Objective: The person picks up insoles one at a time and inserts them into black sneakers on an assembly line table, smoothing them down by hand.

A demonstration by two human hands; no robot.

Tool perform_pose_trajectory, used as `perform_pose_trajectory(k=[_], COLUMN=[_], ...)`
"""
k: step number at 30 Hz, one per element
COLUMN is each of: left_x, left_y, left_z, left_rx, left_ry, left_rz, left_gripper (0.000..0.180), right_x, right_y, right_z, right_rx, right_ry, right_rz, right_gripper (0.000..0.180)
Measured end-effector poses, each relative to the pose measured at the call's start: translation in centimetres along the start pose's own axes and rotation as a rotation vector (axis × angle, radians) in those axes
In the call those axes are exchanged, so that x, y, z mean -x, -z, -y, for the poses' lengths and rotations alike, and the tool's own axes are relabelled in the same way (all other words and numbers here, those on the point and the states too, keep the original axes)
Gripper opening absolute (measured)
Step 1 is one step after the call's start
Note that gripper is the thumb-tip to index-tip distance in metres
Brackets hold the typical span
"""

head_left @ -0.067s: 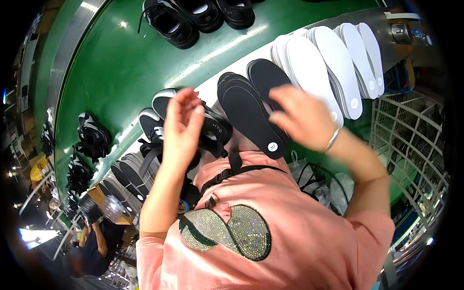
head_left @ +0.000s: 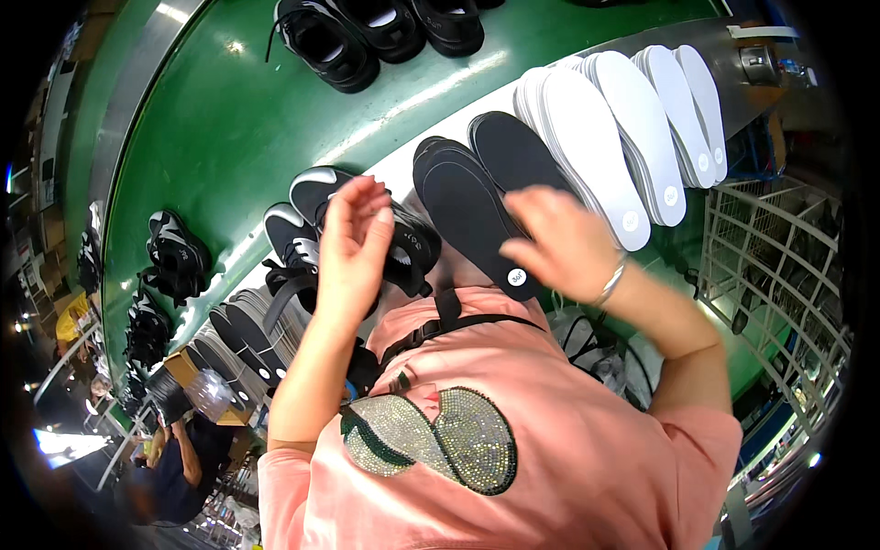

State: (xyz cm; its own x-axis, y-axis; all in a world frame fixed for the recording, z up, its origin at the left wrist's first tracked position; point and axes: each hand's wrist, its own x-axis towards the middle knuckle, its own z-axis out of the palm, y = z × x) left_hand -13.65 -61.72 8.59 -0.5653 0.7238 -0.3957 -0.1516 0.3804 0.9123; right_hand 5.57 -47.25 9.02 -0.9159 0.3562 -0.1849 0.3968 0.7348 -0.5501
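My left hand (head_left: 353, 246) is raised with its palm turned inward, fingers loosely curved and thumb apart, holding nothing. Behind it stands a pair of black sneakers with grey toes; one sneaker (head_left: 414, 240) shows at its right, the other (head_left: 291, 236) at its left. My right hand (head_left: 566, 246) hovers at the right side of a stack of black insoles (head_left: 458, 194), slightly blurred, thumb and fingers apart. Whether its fingertips touch the insoles I cannot tell. A second black insole stack (head_left: 515, 147) lies beyond, partly covered by that hand.
Several stacks of white insoles (head_left: 587, 151) line the bench edge at right. More black shoes (head_left: 330, 46) stand across the green bench (head_left: 247, 119), others (head_left: 176, 257) at left. A wire rack (head_left: 779, 247) is at right. Another person (head_left: 188, 467) works at lower left.
My right hand has moved a little left and down, toward the front stack of black insoles, uncovering the lower end of a white insole. My left hand has shifted slightly right.
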Motion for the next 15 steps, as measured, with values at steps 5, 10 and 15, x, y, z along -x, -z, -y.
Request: perform_pose_trajectory(k=[5,10,15], left_x=[1.5,2.5,4.9], left_y=[-0.3,0.3,0.9], left_z=[1.5,2.3,4.6], left_rx=[0.069,0.142,0.04], left_ry=[0.018,-0.031,-0.157], left_rz=[0.006,-0.03,-0.108], left_gripper=[0.034,0.031,0.03], right_x=[1.3,1.3,0.6], right_y=[-5.5,-5.2,-4.9], right_z=[2.7,3.2,5.1], right_rx=[0.194,0.198,0.41], right_ry=[-0.194,-0.139,-0.087], right_rz=[0.033,-0.024,-0.007], right_gripper=[0.068,0.066,0.052])
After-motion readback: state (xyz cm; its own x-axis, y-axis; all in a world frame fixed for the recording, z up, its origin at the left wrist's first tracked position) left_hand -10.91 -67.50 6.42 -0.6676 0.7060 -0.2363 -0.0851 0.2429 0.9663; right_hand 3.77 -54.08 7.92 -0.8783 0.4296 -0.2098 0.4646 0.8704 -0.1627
